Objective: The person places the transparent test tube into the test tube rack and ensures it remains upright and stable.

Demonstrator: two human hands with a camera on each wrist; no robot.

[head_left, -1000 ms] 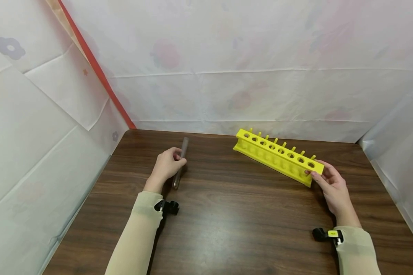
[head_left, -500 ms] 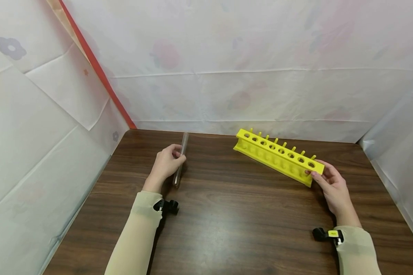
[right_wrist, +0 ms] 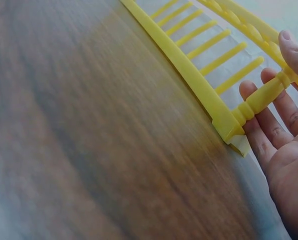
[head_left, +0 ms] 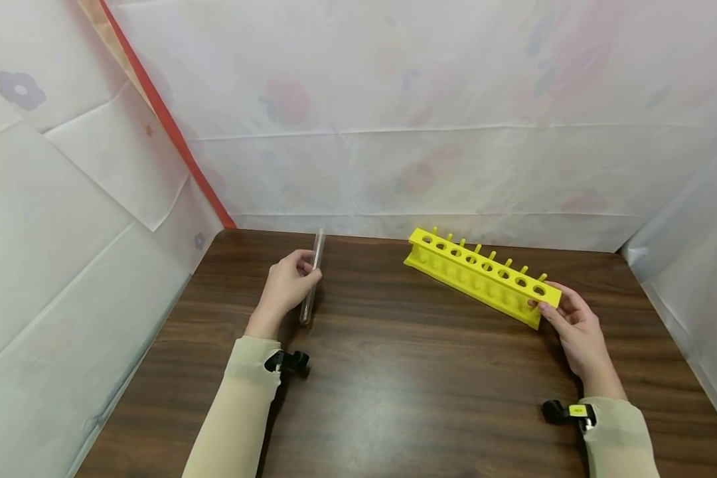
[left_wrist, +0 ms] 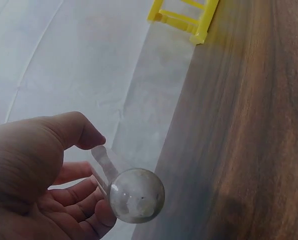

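1. Where the left hand (head_left: 285,287) closes, its thumb and fingers (left_wrist: 84,131) pinch a clear glass tube (head_left: 311,279) partway along its length, so the tube is lifted off the table (head_left: 394,385) and stands nearly upright, tilted a little with its open mouth uppermost.
2. Seen from the left wrist, the tube's rounded bottom (left_wrist: 136,195) points straight at the camera, with the curled fingers wrapped beside it and the thumb pressing from above.
3. Over at the right hand (head_left: 573,325), the fingers are curled round the near end of a yellow rack (head_left: 482,275); the thumb lies on the front face and the fingertips reach behind the end post.
4. From the right wrist, the fingers (right_wrist: 261,125) cup a turned post (right_wrist: 261,97) at the rack's corner, and the rack's base rail (right_wrist: 189,70) runs away along the wood.
5. The rack rests on the table, set aslant, its far end closer to the back wall than the held end. A single row of round holes runs along its top, with short pegs standing behind them.
6. Measured from the rack, the tube is well apart, off to the left of the rack's far end, and about level with the rack's middle in depth.
7. White sheeting (head_left: 394,133) with faint flower prints hangs behind the rack and to both sides, and a red strip (head_left: 167,126) runs down the left corner fold.
8. Pale sleeves (head_left: 239,398) cover both forearms, each with a small black clip at the wrist.
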